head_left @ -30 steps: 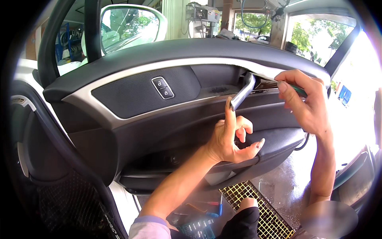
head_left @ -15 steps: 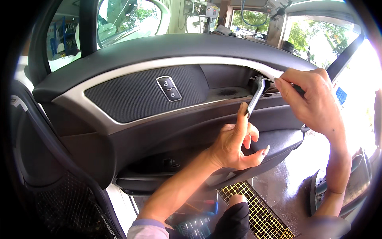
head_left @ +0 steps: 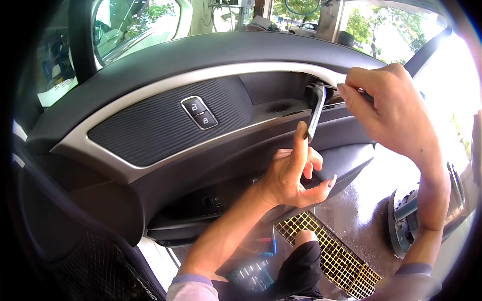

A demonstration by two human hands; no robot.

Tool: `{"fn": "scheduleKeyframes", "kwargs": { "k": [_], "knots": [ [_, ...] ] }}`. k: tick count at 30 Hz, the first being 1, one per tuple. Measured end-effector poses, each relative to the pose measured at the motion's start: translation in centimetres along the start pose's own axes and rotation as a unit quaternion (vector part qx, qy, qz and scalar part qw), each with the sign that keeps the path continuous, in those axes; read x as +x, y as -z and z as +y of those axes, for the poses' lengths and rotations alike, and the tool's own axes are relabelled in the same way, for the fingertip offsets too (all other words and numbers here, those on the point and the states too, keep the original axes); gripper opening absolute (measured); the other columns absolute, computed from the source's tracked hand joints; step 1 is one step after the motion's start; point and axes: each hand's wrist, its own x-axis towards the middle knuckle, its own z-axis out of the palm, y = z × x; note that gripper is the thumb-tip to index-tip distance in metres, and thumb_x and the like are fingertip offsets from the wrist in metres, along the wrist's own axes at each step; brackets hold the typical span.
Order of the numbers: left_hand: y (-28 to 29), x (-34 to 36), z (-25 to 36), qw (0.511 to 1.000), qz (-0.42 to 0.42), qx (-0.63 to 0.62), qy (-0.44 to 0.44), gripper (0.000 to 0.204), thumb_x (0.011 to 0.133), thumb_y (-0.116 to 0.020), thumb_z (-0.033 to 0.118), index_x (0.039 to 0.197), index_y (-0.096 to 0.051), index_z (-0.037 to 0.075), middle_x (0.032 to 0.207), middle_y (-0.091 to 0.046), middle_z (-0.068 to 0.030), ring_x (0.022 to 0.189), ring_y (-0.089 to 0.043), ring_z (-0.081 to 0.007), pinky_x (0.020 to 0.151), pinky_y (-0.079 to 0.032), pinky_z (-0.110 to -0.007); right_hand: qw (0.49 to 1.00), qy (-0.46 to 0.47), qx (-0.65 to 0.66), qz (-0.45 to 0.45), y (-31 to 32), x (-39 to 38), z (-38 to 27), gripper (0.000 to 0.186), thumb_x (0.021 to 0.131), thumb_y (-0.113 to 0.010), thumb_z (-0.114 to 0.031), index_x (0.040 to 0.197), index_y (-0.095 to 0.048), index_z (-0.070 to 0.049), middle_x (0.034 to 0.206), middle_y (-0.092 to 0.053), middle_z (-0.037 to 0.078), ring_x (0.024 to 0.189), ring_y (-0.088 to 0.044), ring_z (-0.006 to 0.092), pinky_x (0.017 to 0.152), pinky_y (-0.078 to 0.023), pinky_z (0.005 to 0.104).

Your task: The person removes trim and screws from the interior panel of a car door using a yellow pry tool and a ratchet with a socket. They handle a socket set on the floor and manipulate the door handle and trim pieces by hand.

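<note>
A car's inner door panel (head_left: 165, 118) fills the middle of the view, dark with a silver trim band. Its silver door handle (head_left: 316, 113) stands swung out from the recess. My left hand (head_left: 288, 175) has its index fingertip against the handle's lower end, thumb spread and the other fingers curled; it grips nothing. Beyond it, my right hand (head_left: 394, 108) is closed around a thin screwdriver-like tool (head_left: 327, 87) with a dark grip. The tool's metal shaft points left into the recess by the handle's upper end; its tip is hard to make out.
Lock buttons (head_left: 199, 112) sit on the panel. Below are a yellow floor grating (head_left: 331, 251), a clear plastic bottle (head_left: 251, 275) and a blue-handled tool (head_left: 274, 246). A round-based machine (head_left: 401, 220) stands at right. My knee (head_left: 305, 238) shows under the door.
The view has shifted, so the door panel sits slightly further left and higher. Both hands keep nearly the same places at the handle, and the tool stays in my right hand.
</note>
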Motion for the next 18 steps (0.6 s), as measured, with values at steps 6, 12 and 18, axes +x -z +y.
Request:
{"fn": "scheduleKeyframes", "kwargs": {
  "k": [6,12,18],
  "knots": [
    [0.1,0.4,0.4,1.0,0.008,-0.006,0.005,0.122,0.074,-0.076,0.011,0.153,0.015,-0.008,0.072,-0.061,-0.006,0.052,-0.054,-0.0136,0.051,-0.048,-0.026,1.0,0.013,-0.015,-0.01,0.5,0.5,0.6,0.018,0.089,-0.063,-0.011,0.079,-0.064,0.004,0.056,-0.05,0.018,0.051,-0.051,0.0336,0.054,-0.04,0.0396],
    [0.1,0.4,0.7,0.999,0.04,0.005,0.006,0.116,0.071,-0.079,0.014,0.155,-0.003,-0.012,0.069,-0.061,-0.0059,0.05,-0.057,-0.015,0.052,-0.05,-0.026,0.998,0.019,-0.049,-0.021,0.9,1.0,0.3,0.021,0.089,-0.062,-0.01,0.075,-0.06,0.005,0.059,-0.051,0.022,0.056,-0.052,0.0388,0.057,-0.042,0.0429],
    [0.3,0.8,1.3,1.0,0.009,0.014,0.013,0.122,0.073,-0.075,0.009,0.151,0.015,-0.014,0.071,-0.062,-0.0054,0.052,-0.053,-0.0124,0.051,-0.047,-0.025,0.997,0.015,-0.057,-0.041,0.3,1.5,0.8,0.024,0.09,-0.062,-0.011,0.073,-0.058,0.006,0.061,-0.052,0.023,0.06,-0.053,0.0416,0.06,-0.043,0.0466]
  ]
}}
